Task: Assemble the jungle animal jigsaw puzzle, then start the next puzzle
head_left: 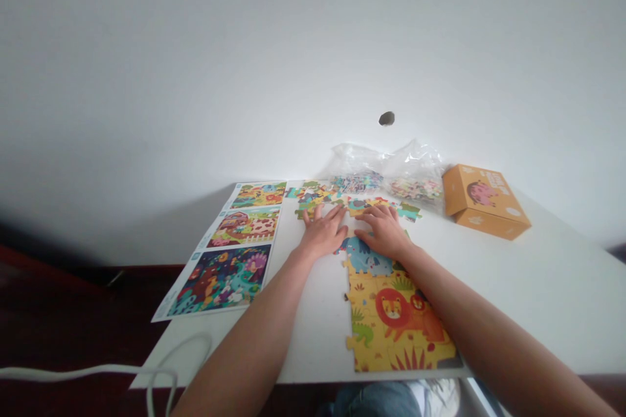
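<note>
A partly joined puzzle [398, 319] with lions and a blue elephant lies on the white table near its front edge. My left hand [323, 232] rests with fingers spread at the near side of loose puzzle pieces [313, 195], left of the elephant. Over the top of the joined puzzle lies my right hand [385, 231], its fingers apart and reaching toward more pieces [409, 210]. Neither hand visibly grips a piece. What lies under the right palm is hidden.
A sheet with three printed pictures [247, 227] lies at the left. Clear bags of pieces [413, 176] lean at the wall, beside an orange box [484, 202]. A white cable [98, 370] hangs at the front left.
</note>
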`<action>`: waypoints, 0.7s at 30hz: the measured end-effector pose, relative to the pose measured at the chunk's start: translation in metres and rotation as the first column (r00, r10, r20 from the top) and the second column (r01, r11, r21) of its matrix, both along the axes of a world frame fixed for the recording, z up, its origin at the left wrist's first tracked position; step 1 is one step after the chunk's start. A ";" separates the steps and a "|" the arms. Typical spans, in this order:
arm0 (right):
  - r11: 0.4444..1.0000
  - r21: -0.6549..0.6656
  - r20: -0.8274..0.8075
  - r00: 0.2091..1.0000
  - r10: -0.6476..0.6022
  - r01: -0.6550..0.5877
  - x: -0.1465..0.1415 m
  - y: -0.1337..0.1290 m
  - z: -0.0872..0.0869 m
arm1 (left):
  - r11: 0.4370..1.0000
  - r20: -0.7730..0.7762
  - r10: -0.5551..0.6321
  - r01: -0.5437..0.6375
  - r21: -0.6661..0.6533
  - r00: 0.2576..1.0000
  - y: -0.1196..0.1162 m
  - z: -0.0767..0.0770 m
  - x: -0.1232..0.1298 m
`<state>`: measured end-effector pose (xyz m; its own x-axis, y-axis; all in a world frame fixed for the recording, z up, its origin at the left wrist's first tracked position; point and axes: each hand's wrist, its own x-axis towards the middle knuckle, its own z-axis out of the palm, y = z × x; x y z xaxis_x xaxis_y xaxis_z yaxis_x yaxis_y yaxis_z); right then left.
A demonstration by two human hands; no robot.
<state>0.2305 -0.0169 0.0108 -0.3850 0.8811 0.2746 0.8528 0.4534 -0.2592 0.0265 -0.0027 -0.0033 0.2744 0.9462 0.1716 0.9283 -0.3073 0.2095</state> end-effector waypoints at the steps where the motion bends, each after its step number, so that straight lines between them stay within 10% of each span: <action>1: 1.000 -0.001 0.002 1.000 0.016 -0.016 -0.001 0.000 0.000 | 1.000 0.007 -0.009 0.009 -0.011 1.000 0.000 -0.001 0.001; 11: 1.000 -0.029 0.028 1.000 -0.003 0.003 0.002 0.002 -0.005 | 0.995 0.097 -0.052 0.044 0.084 0.994 -0.005 0.011 0.000; 17: 0.989 -0.026 0.006 0.990 -0.144 0.144 0.004 0.003 -0.004 | 0.922 0.112 0.368 -0.378 0.079 0.923 0.005 0.005 -0.011; 21: 0.987 -0.039 -0.001 0.988 -0.155 0.155 0.004 0.002 -0.003 | 0.944 0.075 0.325 -0.328 0.031 0.943 0.007 0.001 -0.016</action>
